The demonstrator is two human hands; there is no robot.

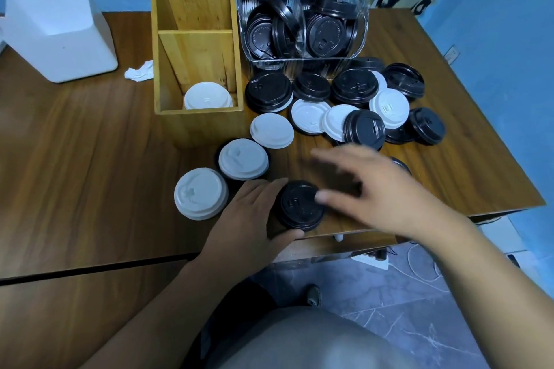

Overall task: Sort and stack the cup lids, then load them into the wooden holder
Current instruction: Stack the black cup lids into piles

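Observation:
My left hand grips a stack of black lids near the table's front edge, thumb and fingers curled round its sides. Blurred by motion, my right hand hovers just right of the stack with fingers spread and holds nothing. Three white lids lie to the left and behind. The wooden holder stands behind them with white lids in its front compartment. A mixed pile of black and white lids covers the table at the right.
A clear plastic bin full of black lids stands behind the pile. A white box and a crumpled tissue sit at the back left. The table's front edge runs just below my hands.

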